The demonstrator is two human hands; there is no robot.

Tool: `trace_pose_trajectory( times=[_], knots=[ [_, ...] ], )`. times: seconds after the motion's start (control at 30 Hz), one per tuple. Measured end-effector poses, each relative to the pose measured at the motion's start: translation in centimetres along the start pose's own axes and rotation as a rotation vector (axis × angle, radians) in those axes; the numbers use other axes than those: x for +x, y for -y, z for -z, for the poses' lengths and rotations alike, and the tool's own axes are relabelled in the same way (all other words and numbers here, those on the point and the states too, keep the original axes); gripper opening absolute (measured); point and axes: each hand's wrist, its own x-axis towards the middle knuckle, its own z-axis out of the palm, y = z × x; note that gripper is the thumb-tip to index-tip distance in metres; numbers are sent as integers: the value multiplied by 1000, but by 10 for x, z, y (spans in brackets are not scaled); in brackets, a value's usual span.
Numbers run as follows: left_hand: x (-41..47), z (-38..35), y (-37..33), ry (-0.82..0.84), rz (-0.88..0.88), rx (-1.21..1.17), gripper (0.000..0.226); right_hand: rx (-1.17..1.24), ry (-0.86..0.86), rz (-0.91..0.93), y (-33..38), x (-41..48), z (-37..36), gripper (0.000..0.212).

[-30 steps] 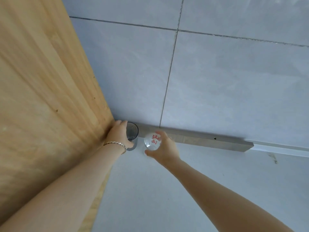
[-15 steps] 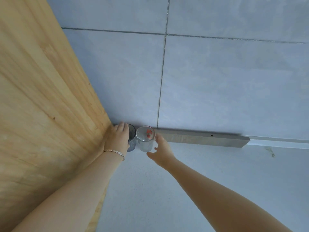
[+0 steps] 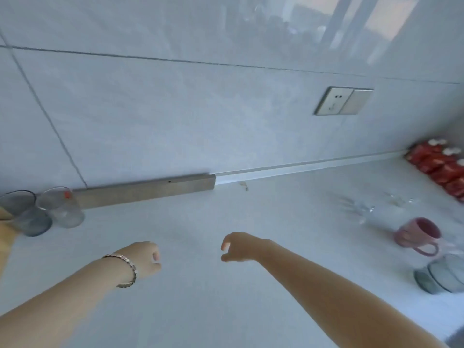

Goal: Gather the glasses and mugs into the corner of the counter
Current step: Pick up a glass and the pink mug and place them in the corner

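Note:
A smoky grey glass [image 3: 26, 214] and a clear glass with red print [image 3: 61, 208] stand side by side in the left corner against the tiled wall. My left hand [image 3: 145, 259], with a bracelet on its wrist, hovers over the counter with loosely curled fingers, holding nothing. My right hand [image 3: 238, 247] hangs beside it, fingers curled and apart, also without anything in it. At the right stand a pink mug [image 3: 418, 238] and a blue-grey glass [image 3: 442, 277]. Faint clear glassware [image 3: 361, 209] sits behind the mug, blurred.
A wooden panel edge [image 3: 5, 234] borders the corner at the far left. A steel strip [image 3: 145, 190] runs along the wall base. Red packets [image 3: 442, 167] lie at the far right. A wall socket [image 3: 342, 101] sits above the counter [image 3: 200, 310].
Both hands let go of the two glasses in the corner and pulled back to the counter's middle. The view swung right, revealing the mug and more glasses.

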Motion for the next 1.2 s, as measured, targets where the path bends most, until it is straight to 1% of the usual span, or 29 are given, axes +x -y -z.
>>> trace_pose_trajectory(
  times=[0.13, 0.23, 0.33, 0.4, 0.47, 0.5, 0.57, 0.63, 0.67, 0.73, 0.8, 0.83, 0.9, 1.0, 1.1, 1.2],
  knots=[
    [19, -11, -98, -7, -83, 11, 28, 104, -93, -124, -114, -39, 10, 37],
    [37, -15, -170, -34, -127, 63, 28, 166, -181, -211, -202, -59, 23, 33],
    [53, -18, -239, -63, -147, 110, 28, 229, -332, -292, -289, -70, 40, 28],
    [64, -24, -282, -69, -144, 94, 27, 237, -467, -348, -344, -76, 55, 30],
    [74, -30, -319, -63, -130, 81, 26, 184, -585, -412, -395, -84, 74, 36],
    [78, -32, -335, -53, -124, 79, 26, 132, -612, -446, -420, -89, 83, 40],
    [85, -36, -363, -36, -115, 81, 25, 53, -579, -524, -468, -98, 95, 54],
    [92, -40, -388, -23, -108, 87, 25, 64, -471, -604, -508, -104, 99, 72],
    [95, -41, -399, -18, -106, 90, 23, 87, -417, -624, -524, -105, 97, 77],
    [101, -42, -421, -14, -117, 94, 14, 135, -347, -610, -544, -106, 92, 81],
    [107, -42, -442, -12, -128, 96, 4, 188, -355, -561, -556, -105, 86, 82],
    [110, -42, -454, -14, -132, 100, 4, 213, -382, -541, -560, -105, 84, 82],
    [117, -42, -478, -27, -136, 94, 14, 252, -445, -509, -565, -105, 81, 84],
    [136, -38, -522, -85, -174, 75, 38, 321, -510, -492, -568, -105, 79, 85],
    [163, -29, -579, -204, -269, 29, 66, 406, -568, -499, -570, -108, 85, 79],
    [194, -27, -629, -229, -330, -67, 98, 461, -616, -495, -571, -111, 91, 75]
  ],
)
